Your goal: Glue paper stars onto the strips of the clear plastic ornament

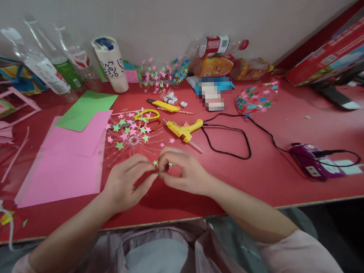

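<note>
My left hand (126, 180) and my right hand (186, 168) meet near the table's front edge. Thumbs and forefingers of both pinch a small green paper piece (158, 173), its shape mostly covered by the fingertips. Just beyond lie small green and pink paper stars, among them a pink star (172, 141). A clear cut-plastic piece with a ring at its centre (133, 140) rests behind my left hand, with stars on and around it. Farther back are a yellow hot glue gun (184, 130) with a clear glue stick (196, 146), yellow-handled scissors (147, 115) and a yellow utility knife (166, 106).
Pink paper (66, 168) and green paper (88, 110) lie left. Plastic bottles (45, 69), a white tumbler (112, 65) and star-covered clear plastic (160, 75) line the wall. The glue gun's black cord (248, 146) loops toward a purple power strip (314, 163).
</note>
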`<action>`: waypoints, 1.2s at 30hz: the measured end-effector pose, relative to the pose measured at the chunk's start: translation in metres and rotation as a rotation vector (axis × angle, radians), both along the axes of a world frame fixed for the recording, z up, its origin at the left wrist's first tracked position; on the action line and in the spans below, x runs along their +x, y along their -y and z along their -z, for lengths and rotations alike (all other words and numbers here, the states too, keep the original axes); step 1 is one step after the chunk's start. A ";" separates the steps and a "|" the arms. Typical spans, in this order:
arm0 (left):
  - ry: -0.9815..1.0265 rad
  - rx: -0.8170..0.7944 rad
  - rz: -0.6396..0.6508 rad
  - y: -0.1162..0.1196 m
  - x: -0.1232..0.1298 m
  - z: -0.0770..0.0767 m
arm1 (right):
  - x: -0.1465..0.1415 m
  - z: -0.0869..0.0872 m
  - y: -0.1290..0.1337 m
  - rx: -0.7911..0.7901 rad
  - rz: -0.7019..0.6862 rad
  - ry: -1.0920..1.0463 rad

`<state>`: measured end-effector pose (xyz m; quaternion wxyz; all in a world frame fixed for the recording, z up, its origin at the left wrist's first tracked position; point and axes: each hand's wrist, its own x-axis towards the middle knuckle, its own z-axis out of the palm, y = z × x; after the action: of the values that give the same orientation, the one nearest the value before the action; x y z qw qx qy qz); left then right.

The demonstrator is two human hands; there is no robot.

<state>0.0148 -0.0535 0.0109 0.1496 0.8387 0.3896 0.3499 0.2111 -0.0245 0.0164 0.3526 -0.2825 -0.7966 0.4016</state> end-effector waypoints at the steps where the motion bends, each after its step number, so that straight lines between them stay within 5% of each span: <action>1: 0.017 -0.031 0.035 0.000 0.002 0.000 | -0.002 0.001 0.002 -0.022 -0.029 -0.013; 8: 0.141 -0.215 0.086 0.000 0.005 -0.003 | -0.006 0.005 0.003 -0.183 -0.102 -0.041; 13: 0.204 -0.248 0.033 -0.001 0.004 -0.001 | 0.005 0.002 -0.013 0.003 -0.053 0.044; 18: 0.250 -0.205 -0.081 -0.003 -0.005 0.003 | 0.048 0.013 -0.066 0.433 0.414 0.710; 21: 0.251 -0.210 -0.130 -0.003 -0.009 0.004 | 0.065 0.025 -0.086 0.520 0.384 0.985; 24: 0.226 -0.228 -0.141 -0.003 -0.011 0.005 | 0.068 0.037 -0.092 0.509 0.301 1.041; 29: 0.205 -0.261 -0.121 -0.002 -0.010 0.006 | 0.070 0.044 -0.091 0.467 0.344 0.840; 36: 0.160 -0.247 -0.098 0.001 -0.004 0.006 | 0.041 0.031 -0.052 0.338 0.503 0.050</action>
<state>0.0106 -0.0550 0.0052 0.2651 0.7634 0.4570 0.3717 0.2523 0.0275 -0.0148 0.4631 -0.4180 -0.7657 0.1565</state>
